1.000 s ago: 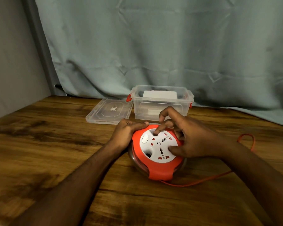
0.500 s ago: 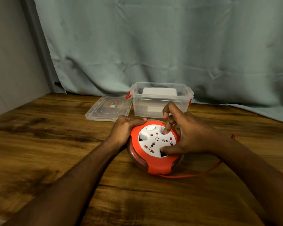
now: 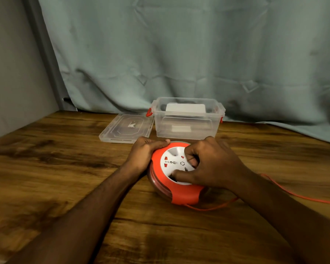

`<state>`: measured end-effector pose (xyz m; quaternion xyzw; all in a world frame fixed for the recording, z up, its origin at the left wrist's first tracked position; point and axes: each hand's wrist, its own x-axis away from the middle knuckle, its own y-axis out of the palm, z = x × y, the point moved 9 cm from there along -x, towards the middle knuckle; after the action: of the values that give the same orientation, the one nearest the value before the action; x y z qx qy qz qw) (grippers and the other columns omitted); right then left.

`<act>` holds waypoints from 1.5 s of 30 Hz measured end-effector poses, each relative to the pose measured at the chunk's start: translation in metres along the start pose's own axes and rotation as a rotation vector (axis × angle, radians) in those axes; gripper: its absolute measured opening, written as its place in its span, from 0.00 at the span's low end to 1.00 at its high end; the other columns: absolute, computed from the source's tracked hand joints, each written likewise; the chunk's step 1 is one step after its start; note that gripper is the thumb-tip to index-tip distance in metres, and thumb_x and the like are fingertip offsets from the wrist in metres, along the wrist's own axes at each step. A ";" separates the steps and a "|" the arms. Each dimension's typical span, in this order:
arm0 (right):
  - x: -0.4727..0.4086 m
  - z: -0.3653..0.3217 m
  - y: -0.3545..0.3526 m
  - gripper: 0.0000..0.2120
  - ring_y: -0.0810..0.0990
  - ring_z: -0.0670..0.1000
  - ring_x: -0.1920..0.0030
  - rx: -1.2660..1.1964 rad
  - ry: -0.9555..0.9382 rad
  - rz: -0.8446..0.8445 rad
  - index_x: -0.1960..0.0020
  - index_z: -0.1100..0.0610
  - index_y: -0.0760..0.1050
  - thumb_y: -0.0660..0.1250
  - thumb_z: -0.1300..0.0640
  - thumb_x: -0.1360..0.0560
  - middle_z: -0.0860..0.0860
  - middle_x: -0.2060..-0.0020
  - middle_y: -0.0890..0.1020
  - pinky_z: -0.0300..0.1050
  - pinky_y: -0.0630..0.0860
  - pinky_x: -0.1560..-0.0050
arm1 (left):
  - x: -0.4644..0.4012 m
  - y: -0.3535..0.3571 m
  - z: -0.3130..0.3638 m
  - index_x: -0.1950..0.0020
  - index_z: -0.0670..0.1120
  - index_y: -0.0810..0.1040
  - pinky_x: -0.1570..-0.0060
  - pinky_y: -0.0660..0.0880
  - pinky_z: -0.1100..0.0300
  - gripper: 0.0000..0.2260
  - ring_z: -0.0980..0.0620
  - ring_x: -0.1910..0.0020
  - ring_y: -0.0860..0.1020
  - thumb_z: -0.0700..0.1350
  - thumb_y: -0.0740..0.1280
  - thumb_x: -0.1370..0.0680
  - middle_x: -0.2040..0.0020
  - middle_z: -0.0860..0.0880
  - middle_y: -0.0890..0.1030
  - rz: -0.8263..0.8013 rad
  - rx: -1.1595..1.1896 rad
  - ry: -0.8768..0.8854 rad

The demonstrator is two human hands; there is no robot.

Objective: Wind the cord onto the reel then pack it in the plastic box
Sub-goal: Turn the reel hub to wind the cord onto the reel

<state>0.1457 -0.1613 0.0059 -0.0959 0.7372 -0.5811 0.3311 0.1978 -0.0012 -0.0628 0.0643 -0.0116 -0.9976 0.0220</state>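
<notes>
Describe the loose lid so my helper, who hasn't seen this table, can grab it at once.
At the back of the wooden table, against the grey-green curtain, stands an open clear plastic box with red latches. The lid lies flat on the table just to the left of it. Unlike the box, it is a shallow clear panel with no red parts.

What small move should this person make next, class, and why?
Probably keep turning the white hub with the right hand while the left hand steadies the reel: orange cord lies loose across the table, so the box must wait.
</notes>
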 end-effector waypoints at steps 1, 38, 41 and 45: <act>0.000 -0.001 0.001 0.30 0.68 0.43 0.70 0.003 0.006 0.005 0.71 0.53 0.67 0.70 0.28 0.35 0.45 0.75 0.70 0.44 0.62 0.64 | 0.000 0.000 0.000 0.55 0.31 0.85 0.60 0.79 0.53 0.14 0.38 0.64 0.82 0.44 0.72 0.22 0.57 0.28 0.84 0.001 0.002 0.000; 0.003 0.010 -0.006 0.18 0.84 0.39 0.48 -0.371 -0.168 -0.301 0.54 0.53 0.78 0.84 0.55 0.37 0.43 0.52 0.85 0.48 0.85 0.59 | 0.008 0.019 0.005 0.58 0.34 0.85 0.65 0.76 0.58 0.14 0.44 0.71 0.80 0.45 0.72 0.23 0.64 0.35 0.84 -0.169 -0.096 -0.011; 0.002 0.004 -0.002 0.21 0.84 0.39 0.53 -0.370 -0.222 -0.291 0.63 0.57 0.71 0.84 0.55 0.37 0.46 0.60 0.83 0.47 0.83 0.66 | 0.008 0.019 0.005 0.64 0.39 0.85 0.67 0.75 0.60 0.13 0.47 0.73 0.80 0.44 0.72 0.22 0.67 0.40 0.84 -0.175 -0.104 -0.020; 0.002 -0.001 0.002 0.25 0.79 0.38 0.66 -0.348 -0.220 -0.266 0.68 0.51 0.65 0.84 0.53 0.37 0.39 0.71 0.76 0.38 0.71 0.71 | 0.009 0.020 0.006 0.68 0.42 0.84 0.69 0.75 0.63 0.15 0.50 0.75 0.80 0.43 0.71 0.21 0.70 0.43 0.84 -0.181 -0.109 -0.009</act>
<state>0.1438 -0.1612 0.0030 -0.3105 0.7666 -0.4698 0.3086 0.1894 -0.0210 -0.0575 0.0594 0.0482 -0.9950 -0.0648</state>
